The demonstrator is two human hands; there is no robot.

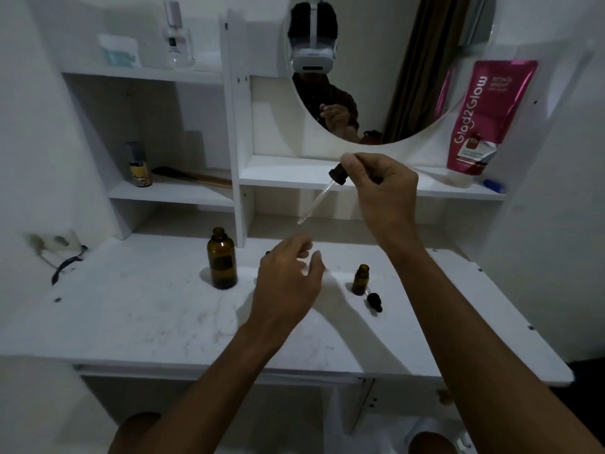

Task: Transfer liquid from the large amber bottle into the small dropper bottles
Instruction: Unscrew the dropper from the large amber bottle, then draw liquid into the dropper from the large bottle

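A glass dropper (322, 194) is pinched by the right hand (381, 191) above the table (131, 309). The left hand (288, 283) is held loosely spread, empty, between the uncapped large amber bottle (222, 263) and 1 small dropper bottle (360, 279).

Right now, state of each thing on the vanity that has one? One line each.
Large amber bottle: upright, uncapped, on the tabletop.
Small dropper bottle: upright, uncapped.
Loose dropper cap: lying on its side beside the small bottle.
Dropper: lifted, tilted, tip pointing down-left; fill not discernible.
Right hand: pinching the dropper's bulb end.
Left hand: blurred; whether it holds anything is unclear.
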